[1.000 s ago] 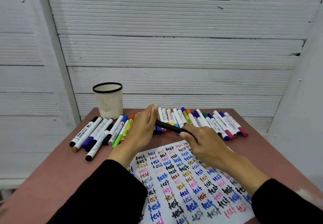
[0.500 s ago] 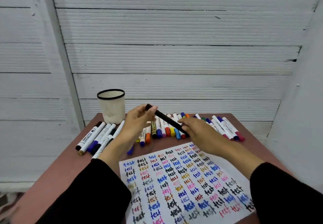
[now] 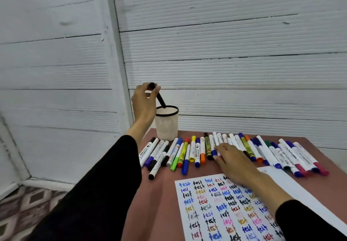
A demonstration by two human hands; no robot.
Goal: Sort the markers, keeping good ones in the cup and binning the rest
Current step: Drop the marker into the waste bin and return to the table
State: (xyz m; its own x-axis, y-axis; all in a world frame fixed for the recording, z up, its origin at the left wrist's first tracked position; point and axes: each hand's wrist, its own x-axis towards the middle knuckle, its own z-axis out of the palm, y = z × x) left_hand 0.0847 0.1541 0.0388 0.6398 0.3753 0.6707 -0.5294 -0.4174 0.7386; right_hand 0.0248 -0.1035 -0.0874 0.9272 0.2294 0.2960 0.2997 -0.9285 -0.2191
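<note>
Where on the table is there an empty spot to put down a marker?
Bare table lies between the left sleeve and the test paper, below the row of markers. The back strip is crowded with markers from the cup to the far right edge, where the right hand rests.

You see a black marker [image 3: 159, 96] above the white, black-rimmed cup [image 3: 166, 126]. Beside the cup, many-coloured markers [image 3: 232, 151] lie on the reddish-brown table [image 3: 165, 199]; near it, the white sheet [image 3: 225, 212] bears multicoloured "test" words.
</note>
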